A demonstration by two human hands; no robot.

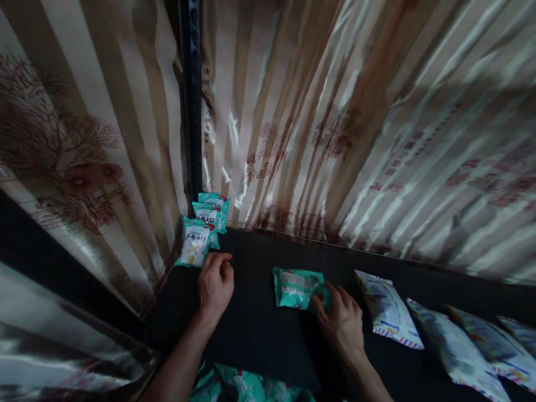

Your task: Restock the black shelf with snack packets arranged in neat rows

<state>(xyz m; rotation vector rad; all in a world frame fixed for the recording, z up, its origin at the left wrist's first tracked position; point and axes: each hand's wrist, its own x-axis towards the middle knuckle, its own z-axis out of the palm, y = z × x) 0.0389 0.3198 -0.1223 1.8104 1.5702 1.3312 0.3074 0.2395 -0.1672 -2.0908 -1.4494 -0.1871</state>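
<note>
My left hand (215, 285) rests on the black shelf (261, 328), its curled fingers touching the lower edge of the front teal snack packet (194, 242). That packet leans in a row of three teal packets (210, 214) in the back left corner. My right hand (342, 320) pinches the right edge of another teal packet (298, 286), which lies flat on the shelf in the middle.
A row of white packets with striped edges (388, 308) lies along the shelf to the right. A striped, shiny curtain (345, 111) hangs behind. A black perforated post (193, 88) stands at the corner. More teal packaging (253, 398) sits below the shelf's front edge.
</note>
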